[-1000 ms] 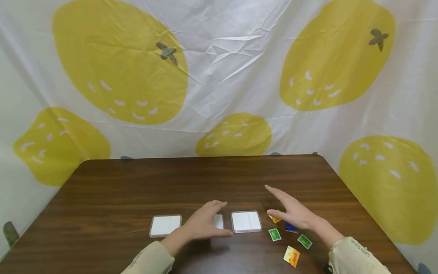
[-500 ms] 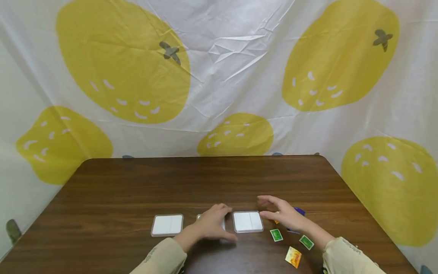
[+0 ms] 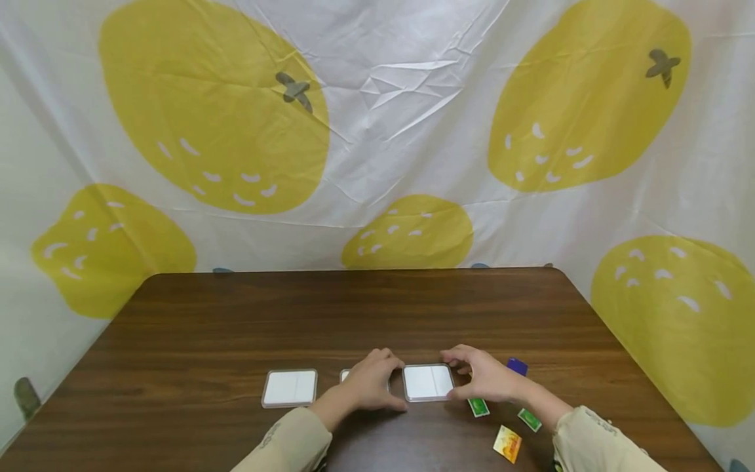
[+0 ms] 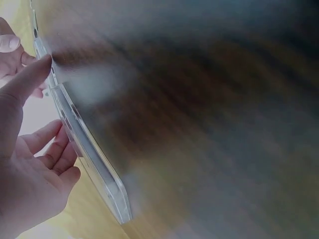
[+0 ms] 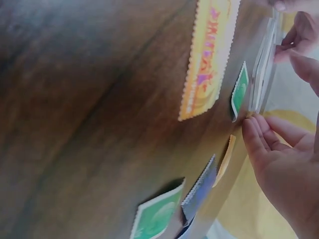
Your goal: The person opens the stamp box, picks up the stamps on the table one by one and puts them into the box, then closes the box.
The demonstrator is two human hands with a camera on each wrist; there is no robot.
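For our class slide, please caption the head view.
Left hand and right hand flank a white case on a brown table, colourful pieces nearby.

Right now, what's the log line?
left hand: left of rightmost box | right hand: at its right edge | colorful pieces: on table

Beyond the left hand [image 3: 368, 382] and right hand [image 3: 488, 377], the surface [image 3: 354, 314] is open up to the hanging cloth [image 3: 407, 124]. A white case [image 3: 427, 382] occupies the gap between them. A green packet [image 3: 480, 408] and an orange packet [image 3: 508, 444] obstruct the right hand's near side.
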